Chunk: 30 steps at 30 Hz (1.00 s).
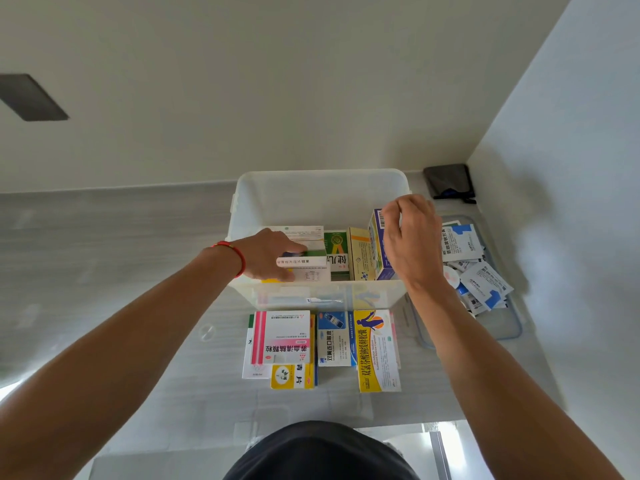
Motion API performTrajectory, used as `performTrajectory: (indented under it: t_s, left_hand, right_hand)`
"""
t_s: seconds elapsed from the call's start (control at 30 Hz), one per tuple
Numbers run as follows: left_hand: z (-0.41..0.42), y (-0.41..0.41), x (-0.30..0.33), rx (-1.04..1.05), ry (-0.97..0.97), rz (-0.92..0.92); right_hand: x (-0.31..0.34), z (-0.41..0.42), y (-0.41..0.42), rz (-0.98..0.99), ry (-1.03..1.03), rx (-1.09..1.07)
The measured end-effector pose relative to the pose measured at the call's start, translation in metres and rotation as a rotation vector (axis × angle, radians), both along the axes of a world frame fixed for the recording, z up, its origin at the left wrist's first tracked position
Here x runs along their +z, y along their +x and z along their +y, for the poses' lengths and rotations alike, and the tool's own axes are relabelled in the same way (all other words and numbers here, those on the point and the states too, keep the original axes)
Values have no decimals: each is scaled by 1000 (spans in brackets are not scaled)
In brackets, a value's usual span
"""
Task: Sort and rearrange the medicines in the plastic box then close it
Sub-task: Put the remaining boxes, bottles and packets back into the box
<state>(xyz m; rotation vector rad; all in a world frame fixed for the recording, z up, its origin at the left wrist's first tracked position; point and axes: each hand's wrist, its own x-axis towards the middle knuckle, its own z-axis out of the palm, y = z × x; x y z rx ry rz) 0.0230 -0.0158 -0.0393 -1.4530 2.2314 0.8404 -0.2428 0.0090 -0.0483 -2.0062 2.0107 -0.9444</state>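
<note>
A clear plastic box (pixel 322 188) stands open on the grey counter. Inside it, my left hand (pixel 266 254) holds a white medicine box (pixel 304 262) lying on a stack at the left. My right hand (pixel 412 237) grips the top of an upright purple-and-white carton (pixel 375 244) at the box's right side. Between them stand a green carton (pixel 336 251) and a yellow carton (pixel 360 258). In front of the box lie a pink-and-white carton (pixel 282 336), a small yellow carton (pixel 292 375), a blue-and-white carton (pixel 334 339) and a yellow-and-white carton (pixel 377 351).
The box's lid (pixel 505 327) lies upturned to the right, holding several loose sachets (pixel 481 282). A dark pouch (pixel 448 181) sits in the back right corner. Walls close the counter behind and on the right. The counter's near edge is just ahead of my body.
</note>
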Motion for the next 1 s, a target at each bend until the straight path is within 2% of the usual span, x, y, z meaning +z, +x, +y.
performTrajectory:
  t_s: [0.13,0.23,0.37,0.6,0.77,0.9,1.0]
  left_hand:
    - [6,5,3,-36,-28,30]
    - [9,6,-1,12,-66,81]
    - [6,4,-6,8,-83,54]
    - [4,-1,-15,-116,-293,-108]
    - [0,0,-20,-128,-344,-214]
    - [-4,-3,-19,-77,-280,-235]
    - [-6,-2,-17,56,-153,-83]
  right_hand:
    - [-4,-1,1,7,-10,-16]
    - [-8,-2,2,52,-29,-38]
    - [-10,-3,2,45,-29,-56]
    - [-9,-2,2,57,-17,-47]
    - [-12,-3,0,53,-51,-41]
    - [-13,-3,0,54,-77,-45]
    - [-12,-2,0,44,-64,-53]
